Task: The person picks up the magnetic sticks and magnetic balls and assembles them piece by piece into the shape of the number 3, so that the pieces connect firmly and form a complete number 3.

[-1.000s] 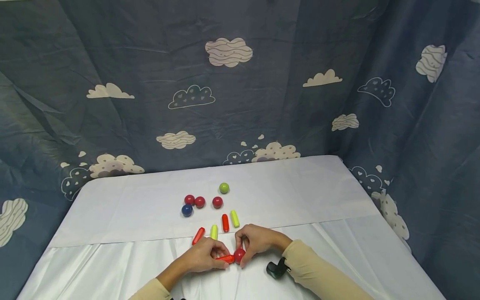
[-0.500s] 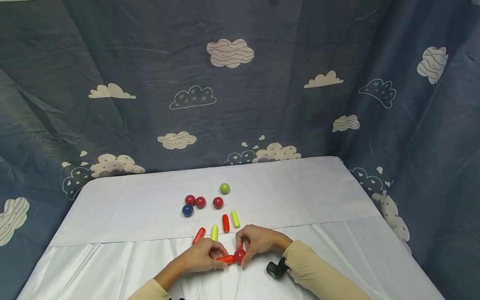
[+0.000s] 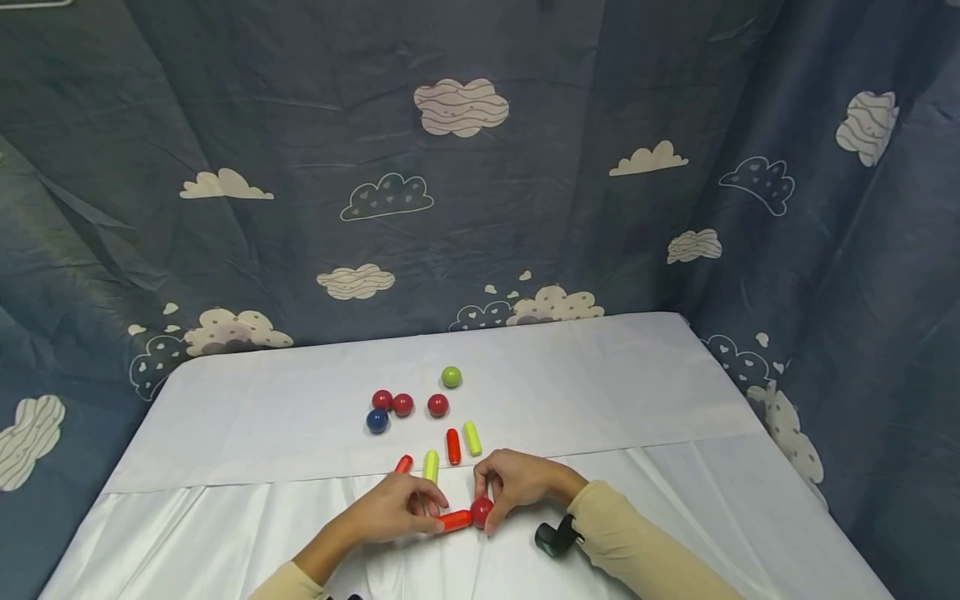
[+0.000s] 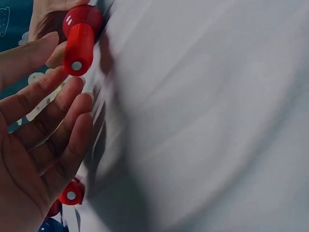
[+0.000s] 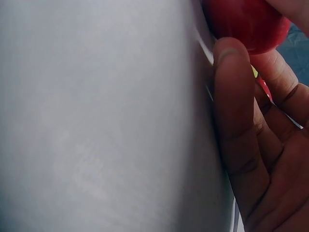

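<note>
In the head view, my right hand [image 3: 517, 481] pinches a glossy red ball [image 3: 482, 512] between thumb and fingers, low over the cloth. A short red rod [image 3: 455, 521] is end-on against that ball. The left wrist view shows the rod's near end [image 4: 78, 55] with a pale round spot in it. Beside that end is my left hand [image 4: 43, 125], its fingers spread and relaxed, thumb and index fingertips close to the rod but not closed round it. In the right wrist view the ball [image 5: 246, 24] sits at the fingertips.
Beyond the hands lie a red rod [image 3: 453, 447], yellow rods [image 3: 472, 438] [image 3: 431, 466] and another red rod [image 3: 404, 464] partly behind the left hand. Farther back are several red balls [image 3: 438, 406], a blue ball [image 3: 377, 421] and a green ball [image 3: 451, 377] on the white cloth [image 3: 600, 392].
My left hand has loosened from the red rod and drawn back slightly to the left, so more of the rod shows. The right hand stays on the red ball.
</note>
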Available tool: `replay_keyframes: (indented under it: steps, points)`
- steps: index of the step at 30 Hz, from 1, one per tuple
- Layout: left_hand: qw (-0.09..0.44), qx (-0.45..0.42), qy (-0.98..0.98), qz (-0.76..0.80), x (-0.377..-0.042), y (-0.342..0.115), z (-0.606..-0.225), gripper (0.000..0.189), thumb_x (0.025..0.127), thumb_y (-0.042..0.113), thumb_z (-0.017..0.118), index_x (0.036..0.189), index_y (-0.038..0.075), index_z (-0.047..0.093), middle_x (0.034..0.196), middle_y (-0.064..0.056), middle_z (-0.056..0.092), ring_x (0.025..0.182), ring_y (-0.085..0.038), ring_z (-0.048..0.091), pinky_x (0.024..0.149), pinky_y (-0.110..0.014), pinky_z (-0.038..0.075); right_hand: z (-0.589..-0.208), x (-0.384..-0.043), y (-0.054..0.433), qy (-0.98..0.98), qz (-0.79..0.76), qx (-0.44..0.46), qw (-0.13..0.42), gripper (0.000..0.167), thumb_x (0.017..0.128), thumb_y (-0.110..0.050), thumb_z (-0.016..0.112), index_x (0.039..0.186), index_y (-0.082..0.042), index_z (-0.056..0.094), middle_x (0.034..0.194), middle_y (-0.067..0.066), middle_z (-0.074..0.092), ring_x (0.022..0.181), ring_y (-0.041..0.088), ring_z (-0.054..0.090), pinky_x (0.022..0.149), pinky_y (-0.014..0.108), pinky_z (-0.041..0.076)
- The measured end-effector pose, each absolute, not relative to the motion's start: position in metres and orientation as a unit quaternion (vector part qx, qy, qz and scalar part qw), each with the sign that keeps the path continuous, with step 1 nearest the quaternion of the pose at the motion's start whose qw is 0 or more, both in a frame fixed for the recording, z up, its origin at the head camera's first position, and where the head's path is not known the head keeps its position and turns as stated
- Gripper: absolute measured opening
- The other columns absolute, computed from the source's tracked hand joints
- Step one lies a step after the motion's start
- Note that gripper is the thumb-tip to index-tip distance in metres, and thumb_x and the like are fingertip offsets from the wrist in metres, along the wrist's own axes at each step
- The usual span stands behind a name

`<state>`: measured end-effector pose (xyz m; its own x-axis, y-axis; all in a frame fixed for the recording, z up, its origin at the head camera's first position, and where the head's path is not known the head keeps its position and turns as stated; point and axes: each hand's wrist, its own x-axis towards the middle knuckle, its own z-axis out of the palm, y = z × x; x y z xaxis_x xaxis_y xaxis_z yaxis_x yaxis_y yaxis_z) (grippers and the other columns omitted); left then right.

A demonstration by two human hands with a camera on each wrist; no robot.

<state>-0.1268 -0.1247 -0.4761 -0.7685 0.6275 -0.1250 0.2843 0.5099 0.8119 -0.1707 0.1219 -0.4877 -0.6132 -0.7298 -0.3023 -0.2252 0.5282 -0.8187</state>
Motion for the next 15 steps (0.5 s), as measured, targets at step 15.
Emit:
replay_keyframes:
  steps: [15]
  points:
    - [0.129,0.211,0.881,0.404,-0.144,-0.158,-0.448,0.025,0.082,0.017,0.077,0.101,0.004,0.069,0.079,0.005,0.059,0.073,-0.011,0.054,0.064,-0.023,0.047,-0.487,-0.171,0.123,0.814,-0.385,-0.276,0.336,0.031,0.066,-0.005,0.088,0.079,-0.016,0.062,0.060,-0.002,0.057,0.052,0.006,0.047,0.048,0.018,0.034]
